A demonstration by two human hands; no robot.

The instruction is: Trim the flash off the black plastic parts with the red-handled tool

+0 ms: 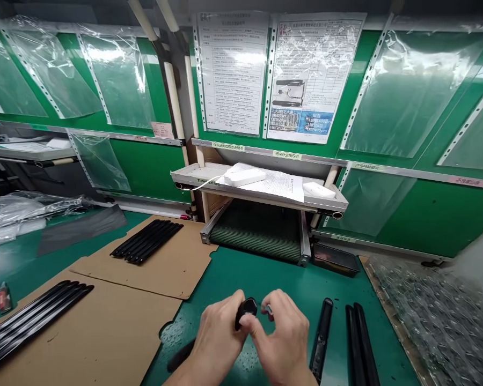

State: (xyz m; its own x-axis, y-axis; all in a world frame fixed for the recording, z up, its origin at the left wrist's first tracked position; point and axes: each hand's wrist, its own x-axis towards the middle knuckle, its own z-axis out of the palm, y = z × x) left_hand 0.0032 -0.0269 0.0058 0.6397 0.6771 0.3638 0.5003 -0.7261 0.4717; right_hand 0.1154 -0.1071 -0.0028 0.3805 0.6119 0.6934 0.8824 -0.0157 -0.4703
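My left hand [219, 332] is closed around a long black plastic strip [248, 306]. Its rounded end sticks up between my hands, and its other end shows below my left wrist. Close by on the right, my right hand [284, 335] has its thumb against the strip's end. Its curled index finger seems to hold a small greyish bit, too small to name. To the right lie a black strip with its hollow side up [321, 338] and two smooth black strips [361, 343] side by side.
Black strips [147, 241] lie in rows on cardboard sheets [116, 316] at left. A conveyor belt [257, 230] runs under a small shelf [326, 201]. A black tray [336, 260] stands beside it. Clear plastic trays [438, 311] are at right, a red-labelled cutter-like item [3, 297] far left.
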